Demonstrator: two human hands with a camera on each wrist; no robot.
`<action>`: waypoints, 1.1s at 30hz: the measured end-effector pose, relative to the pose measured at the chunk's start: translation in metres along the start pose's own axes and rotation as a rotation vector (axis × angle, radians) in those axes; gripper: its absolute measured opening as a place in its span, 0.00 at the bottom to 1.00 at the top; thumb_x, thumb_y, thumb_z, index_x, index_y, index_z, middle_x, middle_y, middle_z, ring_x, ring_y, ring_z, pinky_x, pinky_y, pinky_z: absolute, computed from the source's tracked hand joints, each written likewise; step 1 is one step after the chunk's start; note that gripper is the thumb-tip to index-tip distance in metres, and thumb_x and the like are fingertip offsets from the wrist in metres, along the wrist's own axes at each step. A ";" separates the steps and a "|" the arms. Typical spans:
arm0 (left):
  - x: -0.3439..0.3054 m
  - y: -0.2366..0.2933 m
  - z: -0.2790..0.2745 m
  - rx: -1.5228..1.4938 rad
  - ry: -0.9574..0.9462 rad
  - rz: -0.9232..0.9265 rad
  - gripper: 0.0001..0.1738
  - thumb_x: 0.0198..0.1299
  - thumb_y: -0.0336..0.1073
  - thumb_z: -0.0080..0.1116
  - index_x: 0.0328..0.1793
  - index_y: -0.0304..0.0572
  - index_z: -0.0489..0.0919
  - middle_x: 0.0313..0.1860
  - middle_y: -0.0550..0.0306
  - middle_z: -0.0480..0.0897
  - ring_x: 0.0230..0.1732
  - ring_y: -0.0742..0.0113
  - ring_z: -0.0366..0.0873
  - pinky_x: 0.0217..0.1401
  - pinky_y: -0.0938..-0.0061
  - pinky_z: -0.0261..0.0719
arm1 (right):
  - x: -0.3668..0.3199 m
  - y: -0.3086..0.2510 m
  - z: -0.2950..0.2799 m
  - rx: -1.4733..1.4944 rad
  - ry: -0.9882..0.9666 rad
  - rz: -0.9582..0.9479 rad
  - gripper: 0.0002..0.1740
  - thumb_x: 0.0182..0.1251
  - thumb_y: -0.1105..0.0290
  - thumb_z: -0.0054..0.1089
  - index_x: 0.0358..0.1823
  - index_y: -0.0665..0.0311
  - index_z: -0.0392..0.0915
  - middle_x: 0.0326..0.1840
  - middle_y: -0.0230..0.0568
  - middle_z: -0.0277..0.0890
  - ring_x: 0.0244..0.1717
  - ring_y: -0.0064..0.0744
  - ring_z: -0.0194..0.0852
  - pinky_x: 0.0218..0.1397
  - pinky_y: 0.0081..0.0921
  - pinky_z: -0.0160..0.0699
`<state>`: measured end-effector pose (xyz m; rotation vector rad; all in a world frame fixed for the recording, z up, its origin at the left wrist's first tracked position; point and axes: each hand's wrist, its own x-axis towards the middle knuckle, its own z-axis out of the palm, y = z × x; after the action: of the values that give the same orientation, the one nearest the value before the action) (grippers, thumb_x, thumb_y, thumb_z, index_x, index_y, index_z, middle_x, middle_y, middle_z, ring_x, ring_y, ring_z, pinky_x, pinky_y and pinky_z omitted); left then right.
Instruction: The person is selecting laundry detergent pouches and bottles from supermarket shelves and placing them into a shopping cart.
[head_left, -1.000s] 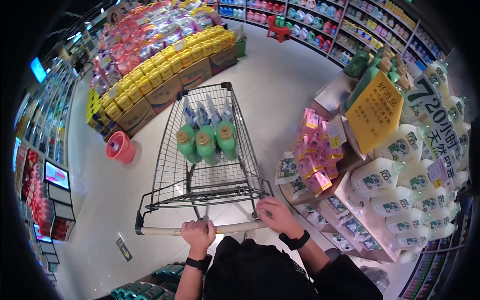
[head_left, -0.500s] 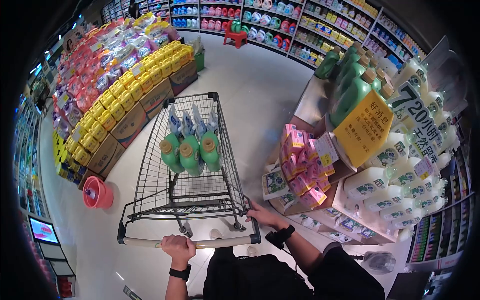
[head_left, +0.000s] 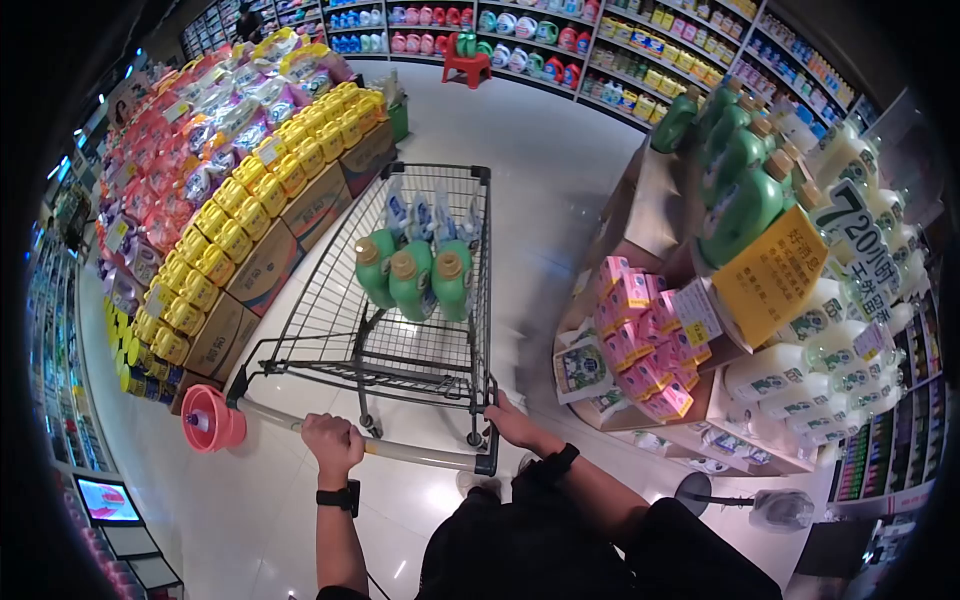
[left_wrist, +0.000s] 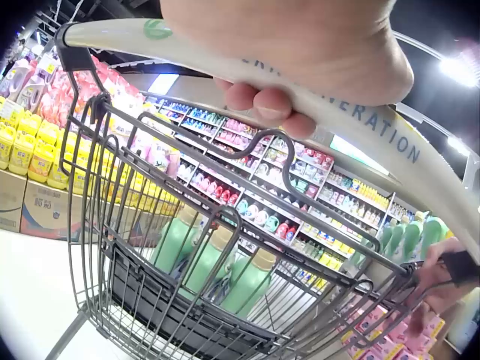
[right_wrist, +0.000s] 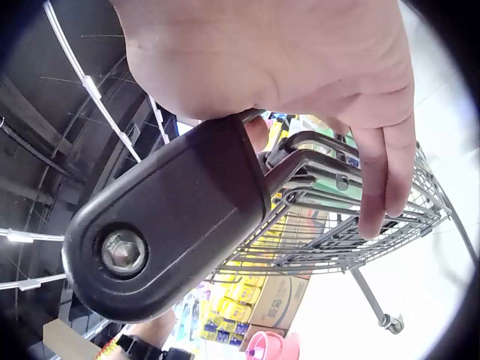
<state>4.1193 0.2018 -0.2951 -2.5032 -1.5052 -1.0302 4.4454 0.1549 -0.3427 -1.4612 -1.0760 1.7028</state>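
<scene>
My left hand [head_left: 333, 442] grips the pale handlebar [head_left: 412, 453] of a wire shopping cart [head_left: 436, 169]; its fingers curl under the bar in the left wrist view. At the cart's right rear corner, my right hand [head_left: 512, 420] holds the side frame. Seen from the right wrist, that palm lies beside the black handle end piece [right_wrist: 172, 217], with the thumb inside and fingers hanging over the outer side. Three green bottles [head_left: 411, 287] with tan caps stand in the basket. Several blue-and-white packs [head_left: 420, 215] stand upright in front of them.
To the left runs a display of yellow bottles [head_left: 235, 240] on cartons [head_left: 262, 268], with a pink bucket [head_left: 232, 420] beside it. A promotion stand with pink boxes [head_left: 640, 330] and white bottles [head_left: 775, 370] borders the right. Ahead are a red stool [head_left: 467, 68] and stocked shelves.
My right hand has moved from above the handlebar's right end onto the cart's side frame. The cart has swung to the right, with my left hand carrying the handlebar's left side forward.
</scene>
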 end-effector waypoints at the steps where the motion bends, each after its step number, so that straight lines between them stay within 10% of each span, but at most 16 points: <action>1: 0.011 -0.008 0.001 -0.007 -0.016 -0.017 0.11 0.37 0.35 0.56 0.08 0.46 0.70 0.09 0.58 0.68 0.16 0.56 0.66 0.32 0.64 0.63 | 0.007 -0.003 0.004 0.002 0.028 -0.016 0.24 0.69 0.63 0.42 0.61 0.70 0.59 0.40 0.39 0.65 0.38 0.29 0.67 0.44 0.31 0.73; 7: 0.068 -0.045 0.011 0.078 -0.023 -0.122 0.06 0.44 0.36 0.58 0.22 0.43 0.78 0.26 0.58 0.80 0.38 0.56 0.74 0.49 0.63 0.65 | 0.069 -0.003 0.022 0.022 0.057 0.012 0.20 0.71 0.68 0.42 0.62 0.65 0.57 0.39 0.34 0.65 0.36 0.25 0.69 0.36 0.27 0.73; 8: 0.070 -0.053 0.006 0.108 -0.263 -0.248 0.18 0.47 0.34 0.60 0.46 0.37 0.79 0.52 0.48 0.79 0.60 0.48 0.69 0.64 0.59 0.63 | 0.075 -0.009 0.022 0.005 0.040 -0.001 0.21 0.72 0.67 0.42 0.62 0.66 0.57 0.40 0.34 0.66 0.36 0.24 0.69 0.36 0.26 0.73; 12: 0.074 -0.021 0.037 0.026 0.077 -0.617 0.56 0.44 0.29 0.68 0.77 0.28 0.46 0.76 0.30 0.51 0.77 0.35 0.47 0.82 0.53 0.44 | 0.098 -0.037 0.001 -0.283 0.030 0.010 0.30 0.75 0.55 0.45 0.67 0.71 0.57 0.46 0.47 0.72 0.41 0.35 0.75 0.47 0.34 0.75; 15: 0.074 0.014 0.054 -0.170 0.137 -0.981 0.61 0.45 0.35 0.74 0.77 0.22 0.43 0.74 0.30 0.53 0.76 0.41 0.53 0.79 0.58 0.52 | 0.119 -0.094 -0.040 -0.500 0.290 -0.003 0.36 0.73 0.45 0.48 0.68 0.70 0.62 0.53 0.61 0.72 0.52 0.57 0.75 0.60 0.42 0.71; 19: 0.097 0.051 0.071 -0.477 -0.097 -1.245 0.53 0.51 0.34 0.69 0.74 0.27 0.45 0.53 0.35 0.75 0.51 0.50 0.80 0.49 0.62 0.83 | 0.206 -0.125 -0.112 -0.705 0.436 -0.474 0.26 0.67 0.54 0.56 0.58 0.66 0.72 0.55 0.58 0.72 0.56 0.56 0.72 0.64 0.46 0.68; 23: 0.134 0.047 0.082 -0.539 -0.029 -1.327 0.43 0.53 0.32 0.65 0.68 0.29 0.50 0.41 0.38 0.78 0.40 0.52 0.83 0.39 0.63 0.84 | 0.290 -0.135 -0.156 -0.989 0.263 -0.863 0.17 0.66 0.59 0.56 0.48 0.63 0.78 0.54 0.48 0.73 0.66 0.50 0.65 0.76 0.52 0.54; 33: 0.188 -0.056 0.092 -0.188 -0.264 -1.190 0.37 0.52 0.30 0.61 0.61 0.28 0.51 0.36 0.36 0.76 0.34 0.46 0.82 0.34 0.58 0.81 | 0.367 -0.140 -0.176 -1.111 0.216 -0.839 0.13 0.70 0.58 0.51 0.39 0.58 0.80 0.44 0.38 0.74 0.65 0.41 0.64 0.77 0.61 0.43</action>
<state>4.1801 0.4096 -0.2775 -1.6930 -3.2242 -0.8900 4.5484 0.5695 -0.3942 -1.3445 -2.2465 0.2878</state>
